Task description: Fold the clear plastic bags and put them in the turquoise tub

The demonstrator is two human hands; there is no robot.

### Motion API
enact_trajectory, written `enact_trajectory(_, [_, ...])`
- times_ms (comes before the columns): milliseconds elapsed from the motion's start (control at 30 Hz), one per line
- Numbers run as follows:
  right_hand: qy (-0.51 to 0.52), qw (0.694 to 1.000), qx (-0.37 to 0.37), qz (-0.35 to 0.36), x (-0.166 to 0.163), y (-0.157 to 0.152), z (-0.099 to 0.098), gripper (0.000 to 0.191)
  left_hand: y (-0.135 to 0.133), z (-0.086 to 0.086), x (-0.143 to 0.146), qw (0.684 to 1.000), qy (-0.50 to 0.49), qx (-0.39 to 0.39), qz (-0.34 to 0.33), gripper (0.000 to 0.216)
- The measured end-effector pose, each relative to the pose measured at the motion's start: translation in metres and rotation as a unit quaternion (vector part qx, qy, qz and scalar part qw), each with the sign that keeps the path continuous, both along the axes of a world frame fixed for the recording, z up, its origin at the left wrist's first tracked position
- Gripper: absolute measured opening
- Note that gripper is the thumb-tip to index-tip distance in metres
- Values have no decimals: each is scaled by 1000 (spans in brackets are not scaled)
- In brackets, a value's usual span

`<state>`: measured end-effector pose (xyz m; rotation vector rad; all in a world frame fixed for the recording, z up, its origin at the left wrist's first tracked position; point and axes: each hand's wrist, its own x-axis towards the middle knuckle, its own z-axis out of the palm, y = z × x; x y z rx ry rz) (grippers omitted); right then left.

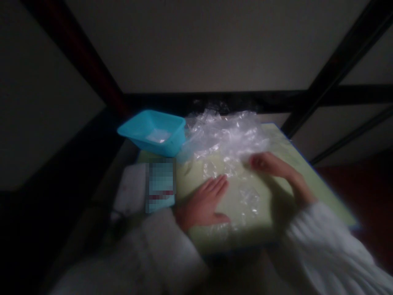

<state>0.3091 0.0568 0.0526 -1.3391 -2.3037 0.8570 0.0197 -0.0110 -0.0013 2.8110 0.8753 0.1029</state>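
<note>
My left hand lies flat with its fingers stretched and thumb apart, pressing on clear plastic spread over the pale yellow-green tabletop. To the right, my right hand is curled closed just above the table, beside the near edge of a crumpled heap of clear plastic bags. Whether its fingers pinch some of the plastic is too blurred to make out. The clear plastic near my left hand looks like a flat bag; its outline is faint.
A turquoise plastic basin with something whitish inside stands at the back left. Nearer me are a pixelated light-blue item and a white object. Behind the table is a pale wall with dark beams. The scene is dim.
</note>
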Motion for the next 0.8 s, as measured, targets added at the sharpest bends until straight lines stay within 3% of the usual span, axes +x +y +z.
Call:
enact_trajectory(133, [-6, 998, 34, -48, 6, 4, -2, 8, 2, -1, -2, 1000, -5, 4, -5, 100])
enact_trajectory(433, [13, 984, -112, 137, -15, -13, 6, 16, -9, 10, 8, 999, -34, 4, -31, 98])
enact_trajectory(633, [23, 966, -177, 186, -17, -10, 0, 20, -12, -2, 10, 999, -29, -15, -39, 97])
enact_trajectory(800, [16, 960, -202, 194, -15, -9, -2, 18, -12, -1, 10, 998, -38, -19, -35, 97])
